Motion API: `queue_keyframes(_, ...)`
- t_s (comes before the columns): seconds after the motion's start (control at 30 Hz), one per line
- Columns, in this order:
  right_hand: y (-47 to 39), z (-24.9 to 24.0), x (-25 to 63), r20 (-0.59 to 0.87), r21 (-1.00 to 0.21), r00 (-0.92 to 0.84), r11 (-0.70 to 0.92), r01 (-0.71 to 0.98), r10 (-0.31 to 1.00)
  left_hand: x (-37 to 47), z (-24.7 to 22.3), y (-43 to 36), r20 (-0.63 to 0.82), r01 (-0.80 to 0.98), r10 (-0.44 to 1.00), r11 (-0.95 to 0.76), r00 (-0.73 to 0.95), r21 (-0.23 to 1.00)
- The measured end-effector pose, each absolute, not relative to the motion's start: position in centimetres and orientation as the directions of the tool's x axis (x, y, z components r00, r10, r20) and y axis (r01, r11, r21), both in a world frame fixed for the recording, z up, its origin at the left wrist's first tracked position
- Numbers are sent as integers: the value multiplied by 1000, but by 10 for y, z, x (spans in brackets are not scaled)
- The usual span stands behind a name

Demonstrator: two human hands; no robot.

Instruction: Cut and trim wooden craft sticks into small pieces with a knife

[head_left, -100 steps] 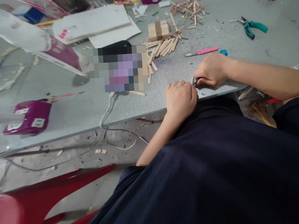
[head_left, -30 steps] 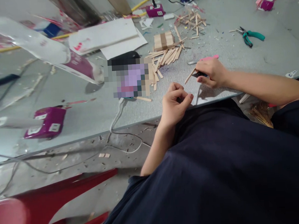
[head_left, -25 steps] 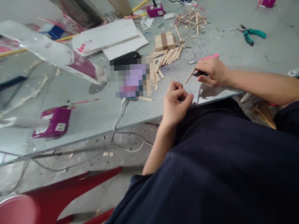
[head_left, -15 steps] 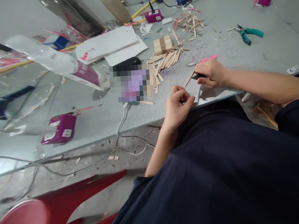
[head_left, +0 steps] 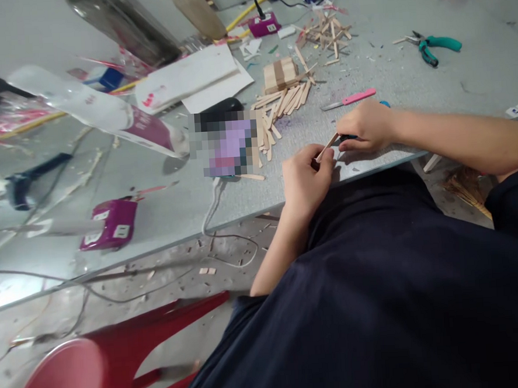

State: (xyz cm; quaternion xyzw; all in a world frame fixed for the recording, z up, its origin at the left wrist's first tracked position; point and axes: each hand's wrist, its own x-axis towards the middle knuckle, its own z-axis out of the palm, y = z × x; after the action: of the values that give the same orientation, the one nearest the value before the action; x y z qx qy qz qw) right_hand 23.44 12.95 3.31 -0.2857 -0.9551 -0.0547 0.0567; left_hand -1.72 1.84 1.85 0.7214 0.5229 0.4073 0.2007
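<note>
My left hand (head_left: 308,173) is closed on the near end of a thin wooden stick (head_left: 327,146) at the table's front edge. The far end of the stick meets my right hand (head_left: 364,126), whose fingers wrap round a dark tool (head_left: 347,136) that is mostly hidden. A bit of blue shows behind the right wrist. Just beyond the right hand lies a pink-handled blade (head_left: 358,96). Loose wooden sticks (head_left: 295,100) and a banded bundle of sticks (head_left: 280,75) lie farther back, left of the hands.
Green-handled pliers (head_left: 440,44) lie at the back right. On the left are a fallen bottle (head_left: 150,132), a blurred-out phone (head_left: 232,146) with a white cable, and a purple box (head_left: 115,223). A red stool (head_left: 63,376) stands below the table edge.
My left hand has moved up to the stick and now grips its near end. The right hand has stayed near the same place, and more of the pink-handled blade shows.
</note>
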Motion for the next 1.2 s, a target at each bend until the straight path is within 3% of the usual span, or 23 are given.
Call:
queue_keyframes(0.1,126,37,231,108,87,-823,819,567,558,-22,14,22,378,573,914,-389,145,722)
queue_keyframes(0.33,125,42,232,93,34,-844,846,532,528,-30,0,30,220,365,974,-226,59,903)
queue_keyframes(0.73,124,46,243,134,-72,-863,873,482,488,-23,12,20,227,501,969,-245,98,830)
queue_keyframes(0.83,117,53,242,89,-21,-855,859,511,511,-18,16,16,223,602,971,-228,85,765)
queue_keyframes(1.0,105,60,234,-50,106,-821,821,561,568,-8,17,13,248,815,968,-176,42,551)
queue_keyframes(1.2,100,61,228,-96,137,-778,782,608,621,0,19,12,197,900,980,-116,34,420)
